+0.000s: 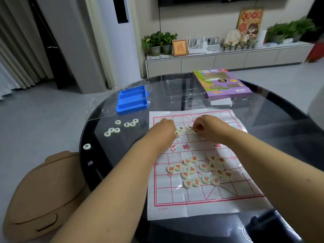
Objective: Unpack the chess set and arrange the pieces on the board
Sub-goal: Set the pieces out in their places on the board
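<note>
A white paper board [198, 206] with a red grid lies on the dark round table. Several red-lettered pieces [199, 170] are heaped on its near half. On the far half, my left hand [165, 127] has curled fingers around a black-lettered piece [177, 133]. My right hand [208, 126] pinches another black-lettered piece [196, 131]. Two more black-lettered pieces [181, 128] lie between the hands. Several black-lettered pieces [121, 127] sit loose on the table to the left of the board, and one lone piece [87, 146] is near the table's left edge.
An open blue plastic case [132, 100] sits at the back left of the table. Behind the board are a clear plastic tray [178, 86], a purple game box [222, 83] and a small paper slip [221, 102]. A tan stool [42, 193] stands left of the table.
</note>
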